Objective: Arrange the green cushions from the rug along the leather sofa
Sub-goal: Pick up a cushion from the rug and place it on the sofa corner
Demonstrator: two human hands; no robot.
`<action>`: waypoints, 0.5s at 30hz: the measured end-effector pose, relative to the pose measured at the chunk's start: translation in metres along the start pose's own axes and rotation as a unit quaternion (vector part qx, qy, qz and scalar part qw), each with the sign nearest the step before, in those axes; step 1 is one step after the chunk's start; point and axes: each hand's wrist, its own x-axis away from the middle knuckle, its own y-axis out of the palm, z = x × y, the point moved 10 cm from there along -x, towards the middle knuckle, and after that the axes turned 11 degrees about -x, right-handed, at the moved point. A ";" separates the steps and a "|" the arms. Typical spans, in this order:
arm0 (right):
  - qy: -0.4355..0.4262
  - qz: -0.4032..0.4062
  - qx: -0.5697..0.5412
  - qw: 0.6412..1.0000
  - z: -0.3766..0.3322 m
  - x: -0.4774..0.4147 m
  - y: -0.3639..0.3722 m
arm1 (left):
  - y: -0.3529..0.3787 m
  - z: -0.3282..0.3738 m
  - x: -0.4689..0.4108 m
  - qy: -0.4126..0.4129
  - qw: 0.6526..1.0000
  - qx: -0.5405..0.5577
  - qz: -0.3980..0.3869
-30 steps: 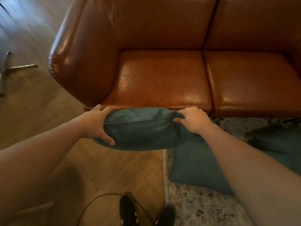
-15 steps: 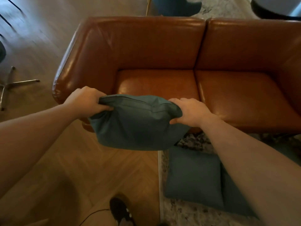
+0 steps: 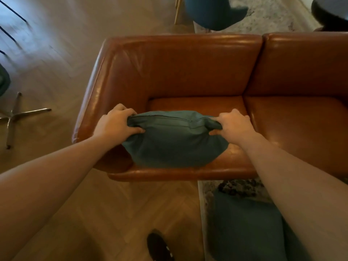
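A green cushion (image 3: pixel 173 144) hangs over the left seat of the brown leather sofa (image 3: pixel 188 72), its zip edge uppermost. My left hand (image 3: pixel 114 125) grips its top left corner and my right hand (image 3: pixel 233 125) grips its top right corner. The cushion's lower edge is close to the seat's front; I cannot tell whether it touches. Another green cushion (image 3: pixel 246 230) lies on the patterned rug (image 3: pixel 207 189) at the lower right, partly hidden by my right forearm.
Wooden herringbone floor lies left of the rug, with my dark shoe (image 3: pixel 160 245) on it. A metal chair base (image 3: pixel 15 115) stands at the far left. Behind the sofa are a blue chair (image 3: pixel 212 12) and a dark round object (image 3: pixel 329 12).
Both hands have lifted the cushion from in front of the sofa up and forward over the left seat. My view has moved closer to the sofa.
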 end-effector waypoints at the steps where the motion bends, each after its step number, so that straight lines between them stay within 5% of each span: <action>1: 0.009 0.010 -0.007 1.000 0.004 -0.009 -0.004 | 0.001 -0.003 -0.012 -0.012 1.000 0.001 0.003; 15: 0.022 0.010 -0.035 0.999 0.076 -0.183 -0.051 | 0.020 -0.002 -0.215 -0.056 0.998 -0.015 -0.019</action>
